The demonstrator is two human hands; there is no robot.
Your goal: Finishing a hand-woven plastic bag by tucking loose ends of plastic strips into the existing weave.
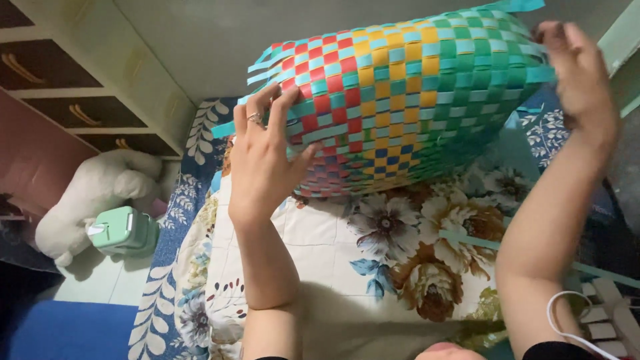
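Left hand (263,157), right hand (580,73) grip woven basket (400,93) between them.

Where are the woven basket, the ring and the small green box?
Basket (400,87), head view, yellow woven band on its side.
Ring (255,119), head view, on a left-hand finger.
Green box (125,230), head view, its side.
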